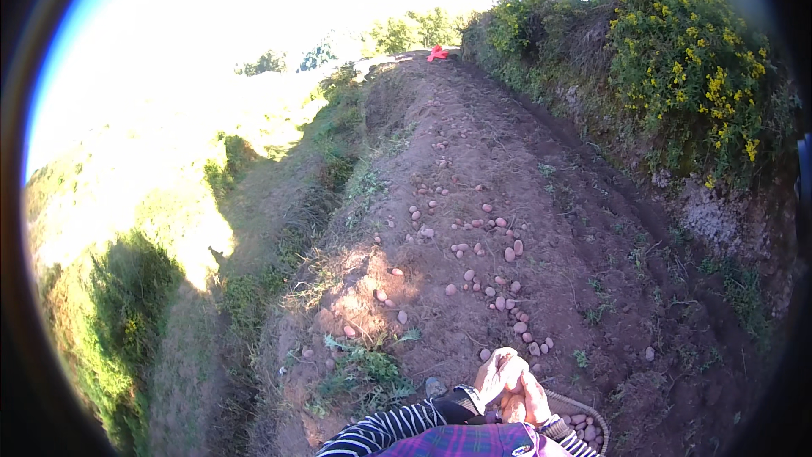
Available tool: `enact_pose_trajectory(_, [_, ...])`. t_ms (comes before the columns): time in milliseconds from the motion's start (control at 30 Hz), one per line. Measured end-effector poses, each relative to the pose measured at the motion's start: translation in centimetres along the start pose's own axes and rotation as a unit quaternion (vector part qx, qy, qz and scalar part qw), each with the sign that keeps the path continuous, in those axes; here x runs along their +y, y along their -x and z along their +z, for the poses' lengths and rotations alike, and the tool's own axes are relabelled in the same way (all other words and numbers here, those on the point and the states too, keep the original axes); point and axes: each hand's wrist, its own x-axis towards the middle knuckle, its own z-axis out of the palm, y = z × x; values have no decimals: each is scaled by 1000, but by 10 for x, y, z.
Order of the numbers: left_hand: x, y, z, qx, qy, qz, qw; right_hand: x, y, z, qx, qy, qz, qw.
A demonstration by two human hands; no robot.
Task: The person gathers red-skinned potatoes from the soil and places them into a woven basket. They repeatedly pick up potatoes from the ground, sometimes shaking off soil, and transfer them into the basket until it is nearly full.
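Note:
My left hand (499,373) and my right hand (536,398) are cupped together low in the view, just above a woven basket (582,407). Between the palms shows a reddish potato (512,409); the fingers hide how many more are there. Several potatoes (587,430) lie inside the basket, whose near side is covered by my right forearm and the plaid cloth (463,439) on my body. Just beyond my fingers, loose potatoes (534,348) rest on the soil.
A trail of potatoes (501,303) runs up the dirt strip (545,247). Green weeds (365,368) grow at near left, beside a drop to lower grass. A steep bank with a yellow-flowered bush (710,82) borders the right. Something red (438,53) lies at the far end.

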Motion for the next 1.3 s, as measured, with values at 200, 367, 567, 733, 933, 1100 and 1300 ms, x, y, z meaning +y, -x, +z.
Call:
enact_pose_trajectory(200, [17,-12,-15,-81,-347,39,933,-4,1,8,31,75,-55,995])
enact_pose_trajectory(367, [20,-10,-17,-32,-434,60,898,-6,5,15,56,98,-51,992])
enact_pose_trajectory(567, [13,-5,-20,-8,-401,142,905,-9,8,18,41,82,-27,995])
enact_pose_trajectory(733, [5,-10,-34,2,-375,232,897,-11,3,21,9,143,-58,988])
enact_pose_trajectory(933, [9,-15,-49,44,-175,46,982,-14,-6,31,-86,84,-118,986])
enact_pose_trajectory(1100, [42,-8,-58,-66,-128,68,987,-23,-5,31,-24,99,-62,993])
enact_pose_trajectory(1300, [64,5,-51,-266,-322,136,898,-19,-11,25,-34,154,-12,987])
